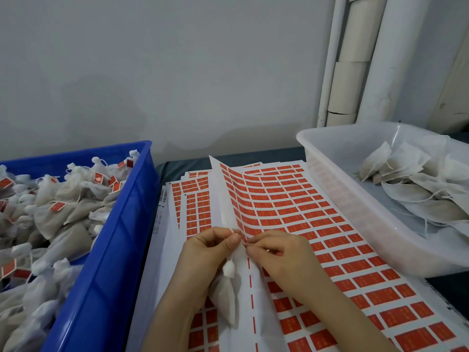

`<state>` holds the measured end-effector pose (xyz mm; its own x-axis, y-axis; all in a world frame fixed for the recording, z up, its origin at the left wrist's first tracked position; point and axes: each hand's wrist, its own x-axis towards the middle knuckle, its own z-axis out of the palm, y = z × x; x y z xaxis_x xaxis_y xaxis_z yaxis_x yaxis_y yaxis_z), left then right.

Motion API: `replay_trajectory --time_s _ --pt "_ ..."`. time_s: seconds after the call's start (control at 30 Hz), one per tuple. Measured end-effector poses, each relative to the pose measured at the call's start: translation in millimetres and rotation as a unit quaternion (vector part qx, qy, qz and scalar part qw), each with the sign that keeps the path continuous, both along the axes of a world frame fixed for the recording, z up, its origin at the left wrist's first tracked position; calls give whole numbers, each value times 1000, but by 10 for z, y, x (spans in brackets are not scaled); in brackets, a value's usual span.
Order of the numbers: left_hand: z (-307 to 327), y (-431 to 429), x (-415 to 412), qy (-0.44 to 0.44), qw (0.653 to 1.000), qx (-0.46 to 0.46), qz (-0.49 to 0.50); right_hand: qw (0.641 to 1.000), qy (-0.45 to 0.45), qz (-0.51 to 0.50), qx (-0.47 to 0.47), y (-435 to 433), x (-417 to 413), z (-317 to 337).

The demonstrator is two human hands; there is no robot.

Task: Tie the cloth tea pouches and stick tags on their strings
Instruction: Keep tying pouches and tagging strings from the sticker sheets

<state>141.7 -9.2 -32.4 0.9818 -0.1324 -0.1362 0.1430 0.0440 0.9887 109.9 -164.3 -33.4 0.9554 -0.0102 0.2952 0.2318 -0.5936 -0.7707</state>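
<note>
My left hand (212,252) holds a white cloth tea pouch (225,298), which hangs below its palm, with the string looped over the index finger. My right hand (276,255) pinches at the edge of the top sheet of red tag stickers (330,240), right beside the left fingertips. The fingertips of both hands meet at the sheet's raised fold. Whether a tag is between the right fingers I cannot tell.
A blue crate (119,237) at the left holds several tied pouches with red tags. A clear plastic tub (337,196) at the right holds several untied pouches. More sticker sheets (195,199) lie stacked beneath. A grey wall stands behind.
</note>
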Motion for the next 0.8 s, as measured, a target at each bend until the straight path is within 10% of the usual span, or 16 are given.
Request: replay_trajectory --time_s 0.8 --pt "-51 -51 65 -39 968 186 164 973 -20 -191 130 -139 88 -7"
